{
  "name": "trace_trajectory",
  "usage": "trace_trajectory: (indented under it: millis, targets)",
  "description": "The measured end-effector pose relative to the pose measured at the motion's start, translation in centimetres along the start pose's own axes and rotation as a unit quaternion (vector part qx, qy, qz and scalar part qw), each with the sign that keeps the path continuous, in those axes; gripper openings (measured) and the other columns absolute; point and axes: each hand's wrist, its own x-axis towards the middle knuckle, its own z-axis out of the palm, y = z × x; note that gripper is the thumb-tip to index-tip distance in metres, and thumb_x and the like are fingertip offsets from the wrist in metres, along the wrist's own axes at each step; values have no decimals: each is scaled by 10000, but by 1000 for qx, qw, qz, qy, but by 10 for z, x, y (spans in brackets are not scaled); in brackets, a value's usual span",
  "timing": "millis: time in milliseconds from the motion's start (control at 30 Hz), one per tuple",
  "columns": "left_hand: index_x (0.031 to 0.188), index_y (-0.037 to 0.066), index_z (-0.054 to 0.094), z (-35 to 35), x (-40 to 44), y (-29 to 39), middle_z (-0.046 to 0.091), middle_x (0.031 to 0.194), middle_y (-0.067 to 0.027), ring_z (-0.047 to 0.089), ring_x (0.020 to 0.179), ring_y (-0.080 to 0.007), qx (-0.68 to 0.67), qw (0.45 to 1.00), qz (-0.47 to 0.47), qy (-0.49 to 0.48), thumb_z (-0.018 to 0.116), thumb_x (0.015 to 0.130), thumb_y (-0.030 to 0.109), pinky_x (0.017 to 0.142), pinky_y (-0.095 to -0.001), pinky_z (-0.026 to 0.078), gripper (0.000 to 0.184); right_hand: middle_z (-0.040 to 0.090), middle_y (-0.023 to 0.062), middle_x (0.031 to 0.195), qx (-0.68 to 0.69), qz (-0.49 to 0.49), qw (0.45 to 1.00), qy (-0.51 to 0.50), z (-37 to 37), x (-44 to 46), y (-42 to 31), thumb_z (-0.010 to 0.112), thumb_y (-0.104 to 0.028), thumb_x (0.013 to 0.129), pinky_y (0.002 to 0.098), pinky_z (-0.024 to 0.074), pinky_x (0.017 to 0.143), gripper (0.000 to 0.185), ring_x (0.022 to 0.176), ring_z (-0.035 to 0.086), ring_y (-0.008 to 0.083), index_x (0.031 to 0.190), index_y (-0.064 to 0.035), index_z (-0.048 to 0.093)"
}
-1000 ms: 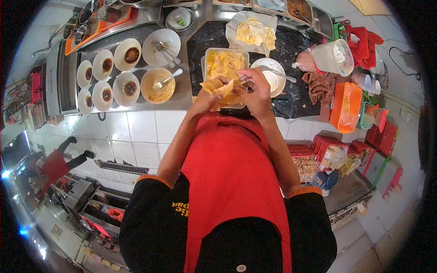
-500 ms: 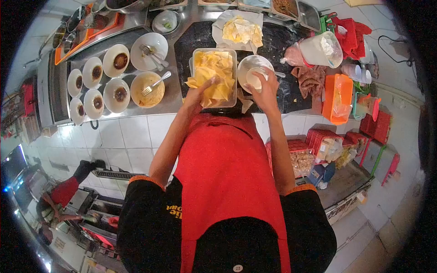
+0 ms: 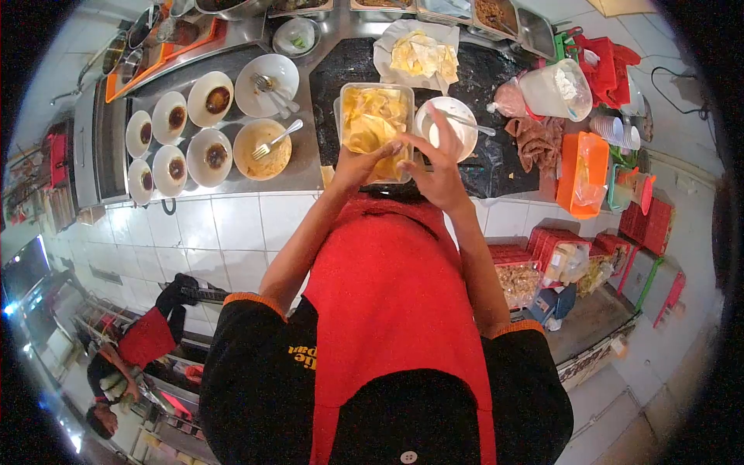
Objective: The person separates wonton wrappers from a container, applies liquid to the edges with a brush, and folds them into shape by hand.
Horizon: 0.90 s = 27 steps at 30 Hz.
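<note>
A clear plastic container (image 3: 411,105) of thin yellow sheets, which look like wonton wrappers (image 3: 363,105), stands at the counter's front edge. My left hand (image 3: 363,166) is at its near side, thumb over a wrapper and the other fingers mostly hidden. To its right, my right hand (image 3: 439,174) has its fingers spread, the index finger reaching to my left thumb. Whether the two touch is hard to tell. Behind my right hand sits a white bowl (image 3: 467,128) with a metal utensil (image 3: 474,124) across it. More yellow sheets lie on white paper (image 3: 381,56) farther back.
On the left stand several white bowls (image 3: 208,157) with dark sauce, a bowl with a fork (image 3: 262,172), and a bowl of cutlery (image 3: 249,76). At right are a brown cloth (image 3: 536,147), a tub of white powder (image 3: 535,87) and an orange bin (image 3: 572,186). Another person (image 3: 147,341) is at lower left.
My right hand has left the white bowl and moved left toward my left hand, its fingers spreading. A utensil now shows across the bowl. The yellow sheets sit lower in the container.
</note>
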Motion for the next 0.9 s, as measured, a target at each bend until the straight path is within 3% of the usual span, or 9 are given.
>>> trace_trajectory:
  millis: [133, 200, 233, 300, 400, 633, 733, 800, 900]
  targets:
    - [1260, 7, 614, 0, -4, 2, 710, 1162, -88, 700, 984, -165, 25, 999, 33, -26, 803, 892, 160, 853, -311, 585, 441, 309, 209, 1619, -24, -28, 999, -15, 8, 6, 1, 656, -540, 922, 507, 221, 1172, 492, 1454, 324, 411, 1304, -233, 706]
    - [1245, 6, 629, -5, -5, -1, 706, 1163, -67, 691, 979, -148, 106, 994, 35, -21, 811, 886, 157, 814, -302, 581, 429, 545, 185, 1438, 31, -10, 999, 7, 7, 5, 2, 725, -439, 907, 463, 281, 1145, 476, 1354, 465, 351, 1303, -174, 701]
    - [1245, 6, 629, -5, -7, -1, 706, 1163, -67, 691, 979, -148, 105, 994, 34, -20, 811, 886, 157, 814, -302, 581, 429, 545, 185, 1438, 32, -10, 999, 5, 6, 4, 0, 725, -439, 907, 463, 281, 1145, 476, 1354, 465, 351, 1303, -174, 701]
    - [1238, 5, 632, -5, -8, 0, 704, 1158, -77, 694, 963, -151, 68, 997, 24, -11, 796, 906, 193, 805, -304, 581, 416, 708, 123, 1143, 127, 85, 987, -49, 2, 2, -3, 802, -220, 862, 395, 428, 1033, 450, 1125, 635, 261, 1287, -118, 693]
    - [1248, 5, 623, -5, -11, 0, 701, 1150, -92, 702, 957, -162, 2, 1000, 2, 30, 769, 932, 234, 788, -314, 591, 416, 742, 82, 943, 202, 118, 972, 5, 17, -5, 2, 800, -33, 834, 308, 521, 883, 453, 931, 688, 170, 1267, -51, 669]
    - [1337, 37, 539, -10, -23, 16, 649, 1239, -117, 705, 1024, -241, -141, 985, -90, 31, 726, 958, 293, 797, -409, 640, 494, 744, 94, 973, 405, 200, 892, 30, 22, 7, -14, 729, 23, 901, 248, 550, 843, 345, 904, 694, 123, 1231, 29, 628]
    - [1259, 22, 607, -18, -25, -2, 694, 1156, -93, 704, 948, -165, -63, 993, -77, 59, 737, 957, 251, 759, -309, 600, 400, 745, 100, 996, 463, 185, 867, 19, 21, 14, -22, 726, 23, 902, 265, 563, 842, 340, 916, 703, 132, 1229, 19, 631]
    - [1250, 35, 618, -18, -25, -12, 701, 1148, -74, 698, 940, -145, 23, 989, 143, -13, 711, 978, 241, 753, -282, 582, 354, 746, 106, 1000, 430, 162, 887, -44, 22, 17, -20, 737, 1, 899, 278, 576, 827, 316, 928, 706, 136, 1198, 33, 640]
    - [1214, 24, 628, -36, -31, -14, 700, 1090, -48, 674, 903, -116, 93, 989, 110, -24, 675, 1003, 232, 726, -261, 555, 301, 746, 115, 1013, 331, 175, 923, -92, 32, 13, -11, 758, -28, 884, 277, 580, 811, 299, 946, 708, 138, 1158, 36, 656]
